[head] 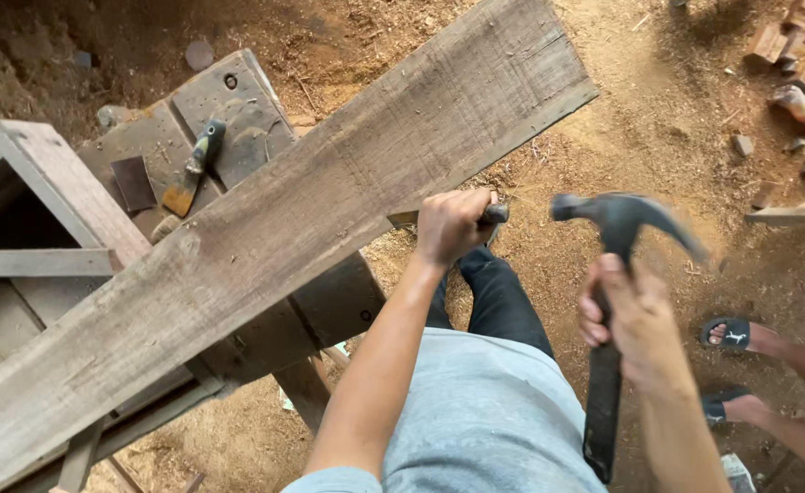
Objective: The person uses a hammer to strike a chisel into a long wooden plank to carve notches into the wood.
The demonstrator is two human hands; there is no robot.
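Note:
A long rough wooden plank [311,219] lies slantwise across a worn wooden workbench [238,110]. My left hand [452,226] is closed around a chisel [494,215] whose dark handle end sticks out of the fist, its blade set against the plank's near edge. My right hand [631,319] grips the dark handle of a claw hammer [623,219], raised to the right of the chisel, its head level with the chisel handle and a short gap away. My legs in dark trousers show below.
A second chisel [194,169] with an orange blade lies on the bench beside a small dark plate [134,183]. A wooden frame [46,237] stands at left. Another person's sandalled feet [736,336] are at right. Wood offcuts [799,64] litter the sawdust floor.

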